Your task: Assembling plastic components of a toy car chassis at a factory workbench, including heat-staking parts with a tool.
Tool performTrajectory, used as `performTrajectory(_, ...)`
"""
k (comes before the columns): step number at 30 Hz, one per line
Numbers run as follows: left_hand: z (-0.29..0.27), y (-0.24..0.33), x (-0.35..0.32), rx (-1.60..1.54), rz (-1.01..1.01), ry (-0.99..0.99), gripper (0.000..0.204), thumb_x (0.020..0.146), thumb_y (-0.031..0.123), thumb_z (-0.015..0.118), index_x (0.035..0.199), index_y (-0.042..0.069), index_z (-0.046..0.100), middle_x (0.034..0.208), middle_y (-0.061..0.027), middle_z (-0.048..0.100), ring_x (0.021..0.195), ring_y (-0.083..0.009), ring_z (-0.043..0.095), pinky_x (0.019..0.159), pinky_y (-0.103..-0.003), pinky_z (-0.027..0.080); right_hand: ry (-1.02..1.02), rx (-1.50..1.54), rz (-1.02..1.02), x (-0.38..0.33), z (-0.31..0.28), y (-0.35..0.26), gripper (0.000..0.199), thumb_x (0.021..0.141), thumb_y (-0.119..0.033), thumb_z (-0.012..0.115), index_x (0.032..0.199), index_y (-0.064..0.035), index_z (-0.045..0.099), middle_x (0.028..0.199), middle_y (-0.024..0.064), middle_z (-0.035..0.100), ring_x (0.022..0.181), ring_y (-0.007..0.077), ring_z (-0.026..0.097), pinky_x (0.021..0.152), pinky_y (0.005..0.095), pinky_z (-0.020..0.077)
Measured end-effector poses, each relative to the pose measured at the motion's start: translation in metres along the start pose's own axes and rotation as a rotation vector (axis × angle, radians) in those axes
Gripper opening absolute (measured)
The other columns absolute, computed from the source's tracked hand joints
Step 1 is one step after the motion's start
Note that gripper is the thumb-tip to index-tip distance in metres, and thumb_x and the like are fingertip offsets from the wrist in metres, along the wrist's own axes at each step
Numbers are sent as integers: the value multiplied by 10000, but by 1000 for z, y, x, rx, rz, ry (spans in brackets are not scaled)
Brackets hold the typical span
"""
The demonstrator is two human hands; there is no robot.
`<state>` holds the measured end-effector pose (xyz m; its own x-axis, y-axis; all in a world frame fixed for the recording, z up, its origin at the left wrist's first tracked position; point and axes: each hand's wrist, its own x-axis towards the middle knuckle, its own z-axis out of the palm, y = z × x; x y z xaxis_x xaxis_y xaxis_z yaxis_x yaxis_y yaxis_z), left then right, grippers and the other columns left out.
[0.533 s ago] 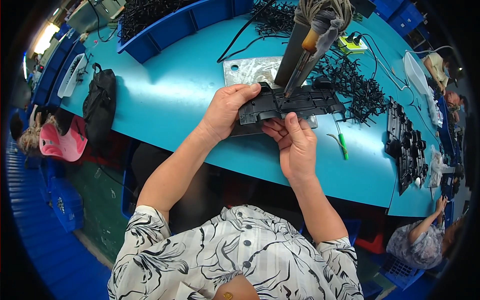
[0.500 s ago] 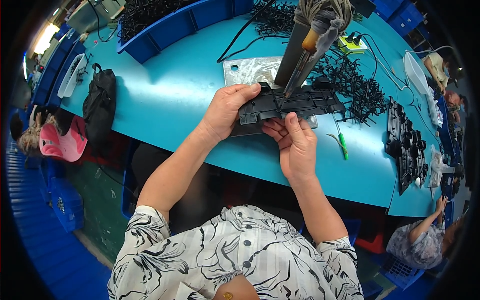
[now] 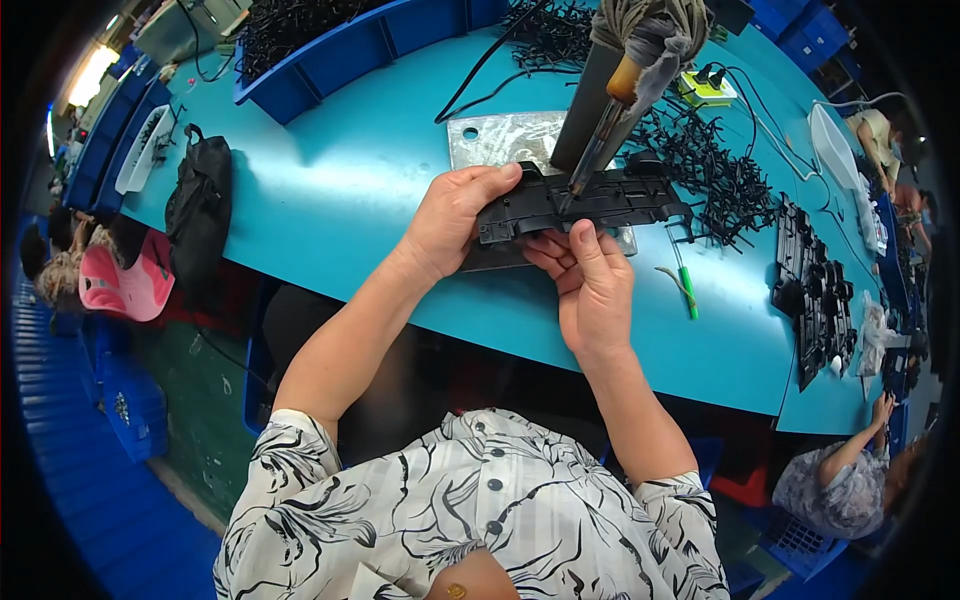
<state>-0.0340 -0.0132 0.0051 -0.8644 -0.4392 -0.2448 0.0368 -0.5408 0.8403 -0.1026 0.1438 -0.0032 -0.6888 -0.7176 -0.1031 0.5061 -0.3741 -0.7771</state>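
Both hands on one long black plastic part (image 3: 625, 203), held over the metal plate (image 3: 505, 140) on the blue worktop (image 3: 350, 220); can't tell if it touches the plate. My left hand (image 3: 448, 218) has its left end pinched, thumb over the top. My right hand (image 3: 596, 285) grips the near edge around the middle, thumb up front, fingers tucked partly out of sight under it. Pointed tool (image 3: 605, 130) with an orange handle comes down from the far side, tip at the part's upper face, contact too fine to confirm. Heap of black bits (image 3: 715, 190) just right of the part. Green-handled hand tool (image 3: 687, 292) near right of it, on the worktop. More black parts (image 3: 812, 290) farther right. Blue bin (image 3: 375, 52) far left, black bag (image 3: 200, 205) at the left edge
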Motion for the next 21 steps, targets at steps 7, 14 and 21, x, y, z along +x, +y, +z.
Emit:
performTrajectory(7, -1, 0, 2, 25, 17, -17, 338, 917, 283, 587, 967, -49, 615, 860, -119, 672, 708, -134, 658, 642, -254, 562, 12, -4, -2, 2, 2, -1, 301, 936, -290, 569, 1038, -6, 567, 963, 133, 649, 900, 242, 652, 823, 374, 533)
performTrajectory(14, 2, -3, -3, -31, -16, 22, 272, 910, 241, 606, 862, -27, 617, 795, -71, 645, 675, -104, 607, 621, -245, 510, 64, 0, 1, -3, -1, 6, 253, 952, -227, 546, 1040, 10, 556, 957, 135, 651, 858, 235, 651, 809, 396, 538)
performTrajectory(21, 2, -3, -5, -55, -23, 25, 257, 907, 226, 612, 894, -31, 609, 800, -73, 645, 672, -109, 611, 622, -244, 516, 52, 12, -3, -2, -3, 5, 263, 940, -243, 566, 1014, 10, 565, 950, 138, 653, 847, 228, 654, 810, 397, 541)
